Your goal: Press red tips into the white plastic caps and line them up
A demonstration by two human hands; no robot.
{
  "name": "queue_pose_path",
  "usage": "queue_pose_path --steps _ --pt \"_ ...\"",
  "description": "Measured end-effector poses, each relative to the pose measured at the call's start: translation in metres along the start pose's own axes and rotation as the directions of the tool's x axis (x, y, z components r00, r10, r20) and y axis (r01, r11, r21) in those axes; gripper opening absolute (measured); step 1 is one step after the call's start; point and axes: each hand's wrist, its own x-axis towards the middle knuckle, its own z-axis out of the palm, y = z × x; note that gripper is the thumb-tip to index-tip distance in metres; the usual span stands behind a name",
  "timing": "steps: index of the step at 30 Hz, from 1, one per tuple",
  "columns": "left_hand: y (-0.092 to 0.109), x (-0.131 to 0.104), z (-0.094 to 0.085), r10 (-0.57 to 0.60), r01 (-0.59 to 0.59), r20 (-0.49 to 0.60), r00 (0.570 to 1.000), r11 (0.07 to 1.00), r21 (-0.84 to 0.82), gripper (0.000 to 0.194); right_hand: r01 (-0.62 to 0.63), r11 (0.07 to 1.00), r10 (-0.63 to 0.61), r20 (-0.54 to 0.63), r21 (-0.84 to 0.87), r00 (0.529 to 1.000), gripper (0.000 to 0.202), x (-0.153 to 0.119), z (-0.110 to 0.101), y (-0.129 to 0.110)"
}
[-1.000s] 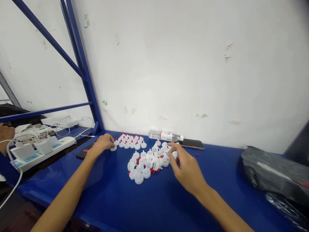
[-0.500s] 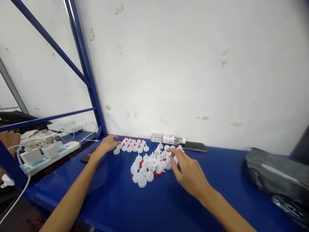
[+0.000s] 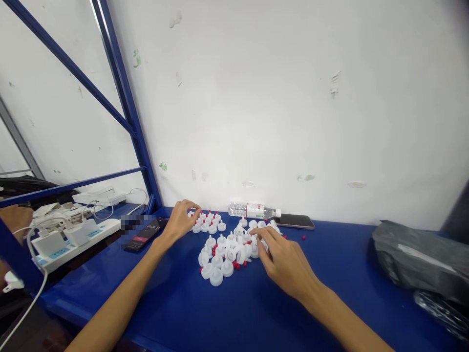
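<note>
White plastic nozzle caps with red tips stand upright in close rows on the blue table. My left hand hovers over the left end of these rows, its fingers loosely bent and apart, hiding some caps. Nearer to me lies a loose pile of white nozzle caps, some upright, some tipped over, with small red tips scattered among them. At the right side of this pile is my right hand, thumb and fingers apart, fingertips by the white caps. Nothing is visibly held in either hand.
A clear water bottle lies along the wall, with a dark phone beside it. Another phone lies left of my left arm. A power strip with chargers and cables is beyond the blue frame post. A grey plastic bag lies right.
My left hand has moved right, over the left end of the rows, uncovering the left phone. My right hand has barely moved at the pile.
</note>
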Motion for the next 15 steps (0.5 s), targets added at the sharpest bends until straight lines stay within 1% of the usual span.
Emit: queue_pose_path --steps 2,4,7,9,12,15 --pt "0.013 0.004 0.003 0.087 -0.086 0.063 0.994 0.996 -0.021 0.030 0.002 1.000 -0.002 0.009 -0.004 1.000 0.033 -0.001 0.000 -0.001" --pt "0.025 0.012 0.008 0.157 -0.153 0.138 0.978 0.987 -0.044 0.027 0.001 1.000 -0.001 0.022 -0.005 1.000 0.031 -0.001 0.001 -0.001" --pt "0.037 0.026 0.017 0.224 -0.214 0.237 0.945 0.974 -0.068 0.022 -0.008 1.000 0.008 0.037 -0.003 0.999 0.030 -0.001 0.000 -0.001" --pt "0.042 0.032 0.025 0.246 -0.233 0.287 0.926 0.969 -0.079 0.020 -0.013 1.000 0.013 0.040 -0.010 0.999 0.029 0.000 -0.001 0.000" --pt "0.047 0.032 0.039 0.260 -0.241 0.340 0.904 0.966 -0.098 0.014 -0.012 1.000 0.013 0.036 -0.025 0.999 0.028 0.001 -0.002 0.001" --pt "0.049 0.025 0.047 0.241 -0.215 0.349 0.905 0.970 -0.114 0.014 -0.004 1.000 0.005 0.029 -0.028 1.000 0.028 0.001 -0.002 0.002"
